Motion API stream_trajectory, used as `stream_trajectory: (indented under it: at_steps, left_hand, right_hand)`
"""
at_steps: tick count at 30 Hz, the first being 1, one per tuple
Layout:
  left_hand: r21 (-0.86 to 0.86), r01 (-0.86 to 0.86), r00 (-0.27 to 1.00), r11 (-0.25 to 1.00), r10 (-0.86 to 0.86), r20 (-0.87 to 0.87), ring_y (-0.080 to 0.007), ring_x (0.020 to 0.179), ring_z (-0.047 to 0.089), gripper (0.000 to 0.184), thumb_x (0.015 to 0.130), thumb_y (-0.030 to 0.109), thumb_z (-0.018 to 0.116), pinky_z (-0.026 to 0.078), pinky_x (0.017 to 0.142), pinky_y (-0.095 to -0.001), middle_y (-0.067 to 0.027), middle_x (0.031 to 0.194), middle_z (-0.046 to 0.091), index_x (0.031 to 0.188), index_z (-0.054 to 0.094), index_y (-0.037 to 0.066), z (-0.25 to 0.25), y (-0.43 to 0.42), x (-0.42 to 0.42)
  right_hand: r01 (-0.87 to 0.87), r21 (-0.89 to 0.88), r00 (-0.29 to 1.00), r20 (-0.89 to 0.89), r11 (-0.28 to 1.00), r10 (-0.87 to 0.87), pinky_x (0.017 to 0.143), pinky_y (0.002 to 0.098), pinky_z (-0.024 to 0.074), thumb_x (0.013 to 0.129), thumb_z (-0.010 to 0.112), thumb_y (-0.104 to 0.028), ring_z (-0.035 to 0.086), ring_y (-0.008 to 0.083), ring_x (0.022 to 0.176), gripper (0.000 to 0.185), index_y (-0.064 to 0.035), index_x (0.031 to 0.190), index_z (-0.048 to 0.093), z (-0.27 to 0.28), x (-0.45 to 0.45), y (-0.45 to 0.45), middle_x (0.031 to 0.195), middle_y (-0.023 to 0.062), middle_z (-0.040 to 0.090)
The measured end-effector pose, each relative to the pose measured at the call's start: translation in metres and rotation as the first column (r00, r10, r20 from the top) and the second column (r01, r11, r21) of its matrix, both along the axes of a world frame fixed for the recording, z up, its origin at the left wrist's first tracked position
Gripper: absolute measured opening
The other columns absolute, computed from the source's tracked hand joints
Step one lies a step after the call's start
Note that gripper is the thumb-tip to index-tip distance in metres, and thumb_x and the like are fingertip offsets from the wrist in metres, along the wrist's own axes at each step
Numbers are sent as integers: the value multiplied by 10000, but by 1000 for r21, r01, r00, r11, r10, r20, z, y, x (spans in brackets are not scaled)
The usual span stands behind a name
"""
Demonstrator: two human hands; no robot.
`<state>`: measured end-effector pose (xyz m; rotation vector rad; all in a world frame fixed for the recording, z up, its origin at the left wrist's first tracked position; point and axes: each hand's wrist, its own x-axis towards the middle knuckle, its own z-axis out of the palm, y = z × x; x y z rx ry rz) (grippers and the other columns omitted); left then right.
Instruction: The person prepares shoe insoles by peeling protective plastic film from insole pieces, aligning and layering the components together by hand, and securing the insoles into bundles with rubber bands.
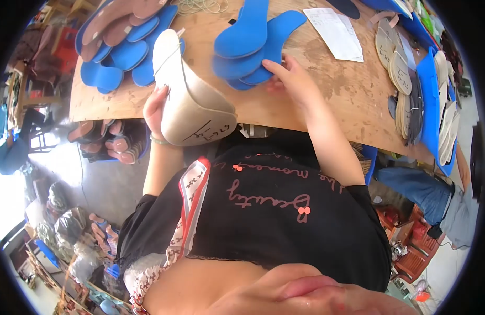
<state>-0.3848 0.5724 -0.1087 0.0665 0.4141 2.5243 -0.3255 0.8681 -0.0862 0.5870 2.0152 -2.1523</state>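
Observation:
On the left, my left hand grips a bundle of cream insoles by its side edge. The bundle is tilted up above the table's near edge, has handwritten figures on its broad end, and seems to have a thin band round it. My right hand is at the near edge of several overlapping blue insoles on the table. Its thumb rests on one blue insole, with the fingers curled by the edge; part of the grip is hidden.
More blue insoles and brown insoles lie piled on the wooden table at left. White papers lie at the back right. Bundled insoles stand beside a blue bin at right. Another person's jeans show beyond.

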Motion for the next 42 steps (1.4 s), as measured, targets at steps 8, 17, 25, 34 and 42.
stream_trajectory:
  at_steps: [8, 17, 25, 34, 42]
  left_hand:
    - [-216, -66, 982, 974, 25, -185, -273, 1222, 517, 555, 898, 12, 491, 422, 1038, -394, -142, 1364, 486, 1431, 338, 22, 35, 53, 4]
    - [-275, -143, 927, 951, 31, -374, -223, 1184, 545, 529, 899, -69, 509, 457, 1003, -360, -107, 1302, 535, 1384, 369, 88, 41, 110, 6]
    - [-303, -20, 963, 953, -64, -263, -292, 1129, 594, 483, 918, -37, 488, 561, 872, -441, -132, 1274, 553, 1372, 386, 92, 25, 136, 23]
    - [-285, 259, 946, 923, -302, -119, -279, 1071, 618, 452, 916, -74, 458, 580, 828, -431, -139, 1242, 574, 1339, 406, 78, 4, 154, 64]
    - [-115, 465, 838, 878, -478, -262, -257, 1242, 521, 519, 925, -62, 423, 461, 1014, -401, -124, 1372, 513, 1418, 361, 86, 43, 205, 79]
  right_hand:
    - [24, -97, 1000, -16, 995, -26, 901, 343, 492, 907, 660, -300, 645, 222, 996, 664, -4, 1412, 345, 5, -23, -33, 1201, 150, 606]
    - [-177, -127, 975, -158, 976, 156, 954, 311, 445, 862, 702, -136, 578, 155, 1096, 519, 15, 1312, 494, 17, 75, 35, 1217, 86, 609]
    - [83, -166, 972, -206, 983, -117, 811, 244, 489, 892, 647, -82, 622, 90, 889, 243, 10, 1115, 614, 21, 120, 93, 990, 42, 678]
    - [277, 11, 935, -231, 961, -268, 791, 234, 471, 924, 620, -156, 595, 81, 872, 241, -18, 1121, 641, -4, 162, 133, 936, -7, 655]
    - [168, -636, 856, -284, 753, -431, 899, 305, 487, 858, 676, -77, 622, 152, 988, 376, -9, 1211, 566, -7, 176, 123, 1115, 68, 648]
